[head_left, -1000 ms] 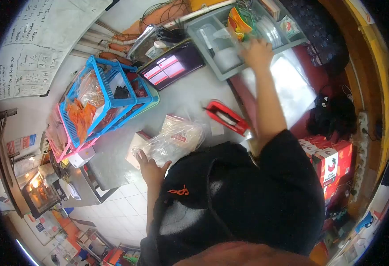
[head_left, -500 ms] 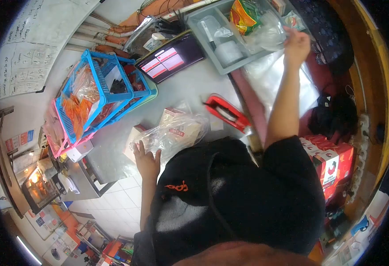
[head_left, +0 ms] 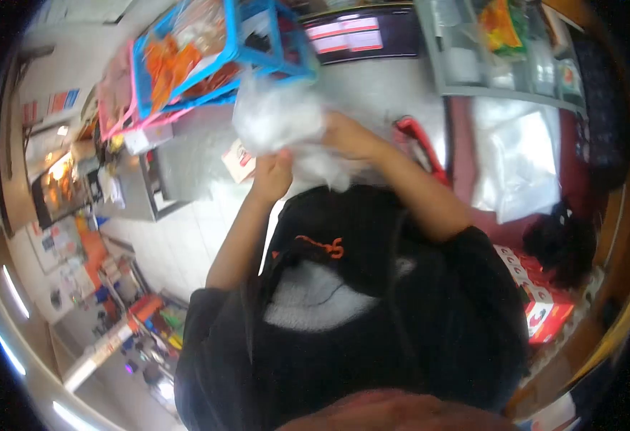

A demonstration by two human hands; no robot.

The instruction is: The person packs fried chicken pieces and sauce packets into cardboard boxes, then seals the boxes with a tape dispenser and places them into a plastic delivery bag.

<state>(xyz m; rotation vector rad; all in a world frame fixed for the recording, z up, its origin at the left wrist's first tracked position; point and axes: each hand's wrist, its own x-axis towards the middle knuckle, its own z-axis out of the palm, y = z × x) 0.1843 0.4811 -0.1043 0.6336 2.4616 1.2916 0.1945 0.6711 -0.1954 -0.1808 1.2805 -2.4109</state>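
Note:
A crumpled clear plastic bag (head_left: pixel 279 115), smeared by motion, is held up in front of me between both hands. My left hand (head_left: pixel 273 176) is closed on its lower left side, thumb upward. My right hand (head_left: pixel 351 136) grips it from the right, with fingers partly hidden behind the film. Loose plastic hangs between the hands toward my shirt. Beside my left hand, a small white box with red print (head_left: pixel 239 160) rests on the steel table (head_left: pixel 379 90). To the right of my right hand lies a red stapler-like tool (head_left: pixel 421 149).
A blue basket (head_left: pixel 234 36) with orange packets stands at the back left, near a pink basket (head_left: pixel 117 108). Behind the table is a screen (head_left: pixel 365 34). A grey divided tray (head_left: pixel 505 92) and clear plastic sheets (head_left: pixel 519 165) are on the right, above red boxes (head_left: pixel 544 305).
My right hand has come from the grey tray to the plastic bag. My left hand, spread beside the boxes before, now grips the bag, which is raised. The camera view has turned.

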